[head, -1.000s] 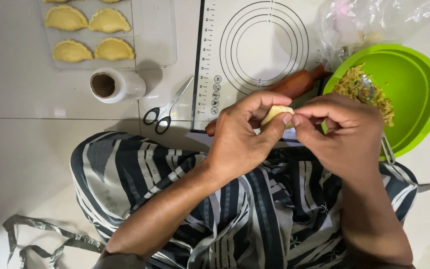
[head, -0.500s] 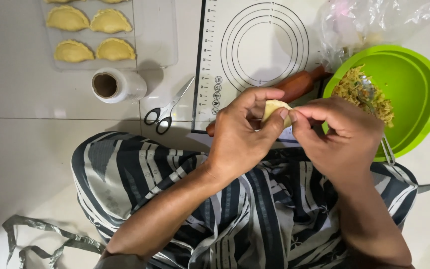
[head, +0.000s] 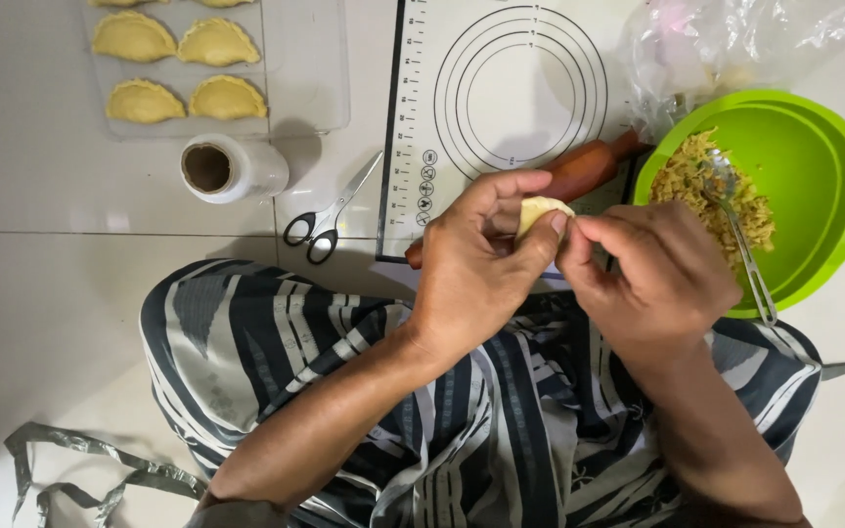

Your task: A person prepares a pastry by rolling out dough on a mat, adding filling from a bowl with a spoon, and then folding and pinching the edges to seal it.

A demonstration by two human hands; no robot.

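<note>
A small pale yellow dough pastry [head: 540, 211] is held in front of me, over my lap. My left hand [head: 481, 264] cups it, thumb and fingers wrapped around it. My right hand [head: 652, 269] pinches its right edge with the fingertips. Most of the pastry is hidden behind my fingers. A brown wooden rolling pin [head: 579, 176] lies just beyond my hands on the white baking mat [head: 501, 88] with printed circles.
A green bowl [head: 823, 196] at right holds shredded filling and a metal spoon [head: 740, 244]. A clear tray [head: 305, 78] at top left carries several folded pastries. A roll of cling film [head: 232, 168], scissors [head: 330, 215] and a plastic bag [head: 735, 39] lie on the white tiled floor.
My hands have shifted slightly; the right fingertips moved along the pastry's edge and the pastry now shows a little more above my left fingers.
</note>
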